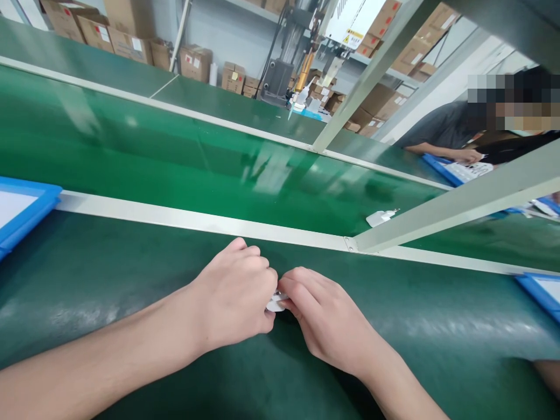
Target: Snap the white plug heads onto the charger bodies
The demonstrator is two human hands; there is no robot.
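Note:
My left hand (234,291) and my right hand (321,315) meet on the dark green mat (109,280) just in front of the belt's near rail. Both have their fingers curled in, and together they pinch a small white plastic part (275,302). Only a sliver of that part shows between the fingertips; its shape is hidden. A white plug-like part (380,217) lies on the glossy green conveyor belt (175,157), to the right beyond my hands.
A blue tray (26,213) sits at the left edge, another blue tray (540,291) at the right. A grey metal frame bar (459,204) slants across the right side. A co-worker (441,131) sits at the far right by a blue tray. Cardboard boxes (131,41) and a machine (315,64) stand behind.

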